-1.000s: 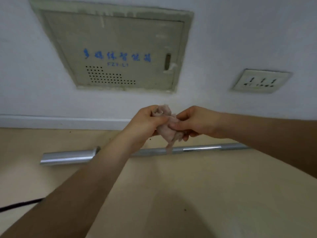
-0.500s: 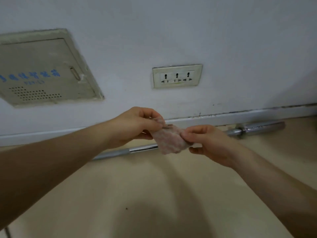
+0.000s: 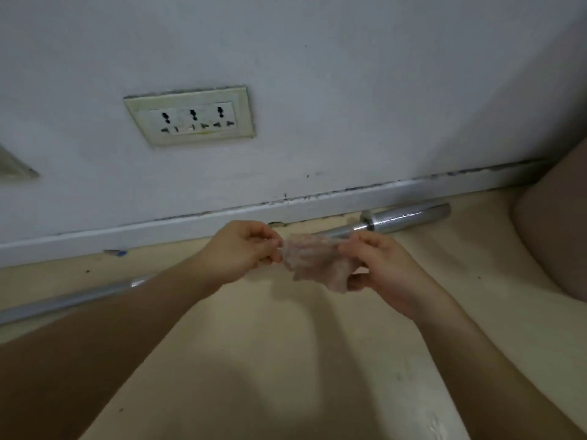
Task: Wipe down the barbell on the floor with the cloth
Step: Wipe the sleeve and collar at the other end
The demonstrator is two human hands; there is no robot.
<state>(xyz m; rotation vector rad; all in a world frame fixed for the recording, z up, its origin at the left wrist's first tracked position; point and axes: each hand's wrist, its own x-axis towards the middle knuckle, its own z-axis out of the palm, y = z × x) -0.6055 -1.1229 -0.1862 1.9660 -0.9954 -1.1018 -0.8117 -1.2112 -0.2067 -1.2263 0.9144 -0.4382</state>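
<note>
White-grey painted wall (image 3: 349, 74) fills the upper part, scuffed low down. Cream 3-gang socket plate (image 3: 190, 117) is set in it, frame yellowed & grimy. Corner of a beige wall panel (image 3: 12, 166) shows at far left edge. White baseboard (image 3: 222, 220) runs along the wall's foot, w/ dark cracks & chipped paint on its top edge. Floor (image 3: 270, 360) is pale cream, smooth, w/ soft shadows & a few dark specks; small blue scrap (image 3: 116, 253) lies by the baseboard, left. Light dim, even.
</note>
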